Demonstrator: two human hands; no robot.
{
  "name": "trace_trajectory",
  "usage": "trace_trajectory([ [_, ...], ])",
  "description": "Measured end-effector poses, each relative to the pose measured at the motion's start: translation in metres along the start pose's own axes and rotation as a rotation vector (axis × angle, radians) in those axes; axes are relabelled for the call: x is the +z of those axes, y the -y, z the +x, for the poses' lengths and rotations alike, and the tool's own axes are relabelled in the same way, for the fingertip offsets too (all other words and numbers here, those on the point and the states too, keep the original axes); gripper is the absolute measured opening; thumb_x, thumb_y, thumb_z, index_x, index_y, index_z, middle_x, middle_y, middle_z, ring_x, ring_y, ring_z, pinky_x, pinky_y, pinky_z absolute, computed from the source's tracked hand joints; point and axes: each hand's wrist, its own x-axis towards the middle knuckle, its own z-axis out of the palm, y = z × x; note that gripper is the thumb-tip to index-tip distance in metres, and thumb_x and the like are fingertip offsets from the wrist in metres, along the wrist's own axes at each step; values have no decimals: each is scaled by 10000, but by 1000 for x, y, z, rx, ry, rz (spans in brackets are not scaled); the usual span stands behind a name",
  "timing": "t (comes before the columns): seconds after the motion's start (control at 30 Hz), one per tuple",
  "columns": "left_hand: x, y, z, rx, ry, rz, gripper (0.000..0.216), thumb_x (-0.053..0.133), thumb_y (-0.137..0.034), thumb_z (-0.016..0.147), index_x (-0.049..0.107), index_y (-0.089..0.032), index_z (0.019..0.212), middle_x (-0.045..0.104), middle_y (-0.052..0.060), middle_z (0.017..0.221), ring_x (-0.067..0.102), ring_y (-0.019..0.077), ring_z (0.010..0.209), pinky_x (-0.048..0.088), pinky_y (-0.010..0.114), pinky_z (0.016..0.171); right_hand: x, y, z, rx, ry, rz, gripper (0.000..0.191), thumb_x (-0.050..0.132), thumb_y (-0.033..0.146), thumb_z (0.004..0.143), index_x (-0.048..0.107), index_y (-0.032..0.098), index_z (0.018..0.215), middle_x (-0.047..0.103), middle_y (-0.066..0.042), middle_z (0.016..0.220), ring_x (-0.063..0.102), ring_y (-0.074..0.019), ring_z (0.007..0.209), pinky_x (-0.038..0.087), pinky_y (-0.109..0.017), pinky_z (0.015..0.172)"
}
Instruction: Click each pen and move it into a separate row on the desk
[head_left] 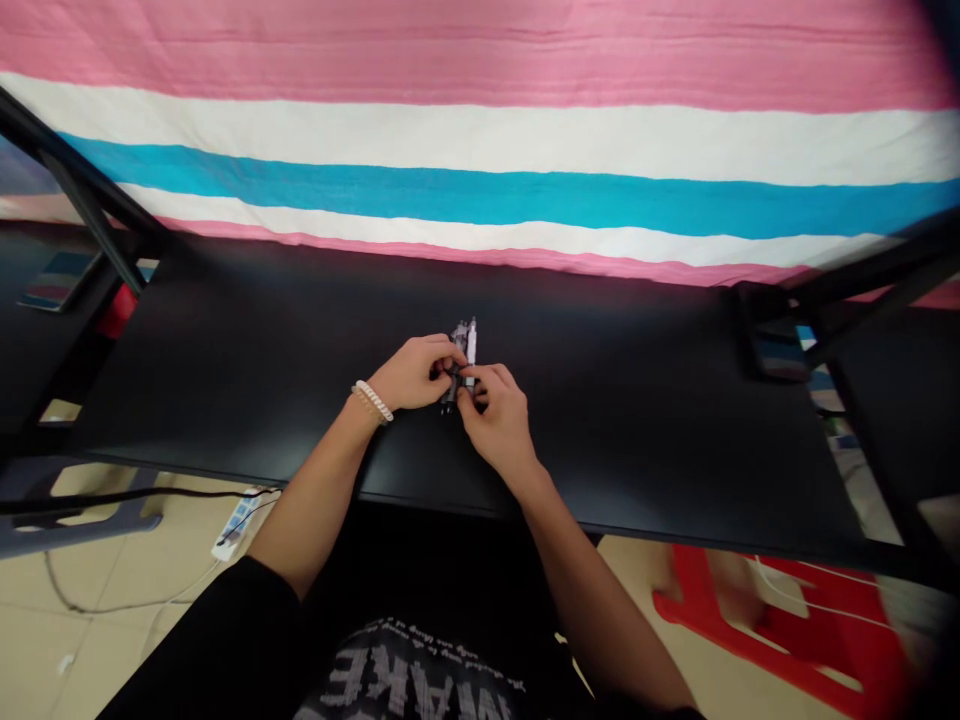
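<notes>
Between my hands, over the middle of the black table [637,400], is a small grey and white model [471,340] that looks built of plastic pieces; its exact kind is too small to make out. My left hand [421,370], with a pale bracelet at its wrist, closes thumb and fingers on the model's left side. From the right, my right hand [496,408] pinches the model's lower right part. The fingertips of both hands almost meet and hide the model's middle.
A striped pink, white and blue cloth [480,195] hangs behind the table. A dark phone [772,335] lies near the right end. Black metal frame bars stand at both sides. Below are a red stool [840,630] and a white power strip [236,525] with cables.
</notes>
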Motion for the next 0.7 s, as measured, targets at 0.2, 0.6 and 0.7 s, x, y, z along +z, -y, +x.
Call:
trace_trajectory([
  [0.2,-14,0,-4,-106,134,-180,279,616,-125,725,772,-187,947,640,-6,640,492,103,523,380,233,535,-6,2,-17,50,73,51,228,615,210,839,672,211,1060,569,-87,1093,615,-153,752,613,-387,743],
  [0.6,3,4,2,-141,8,12,261,723,-328,799,720,-218,1035,565,-42,631,477,110,548,325,238,584,-12,-11,-6,74,68,107,291,613,195,809,669,187,1094,555,-105,1181,598,-118,692,615,-341,636],
  [0.7,1,7,2,-119,-55,79,186,730,-312,792,733,-220,953,542,-27,663,467,130,608,322,256,622,-8,-10,0,48,52,73,271,591,182,814,673,184,1073,580,-103,1156,571,-109,649,597,-330,605],
])
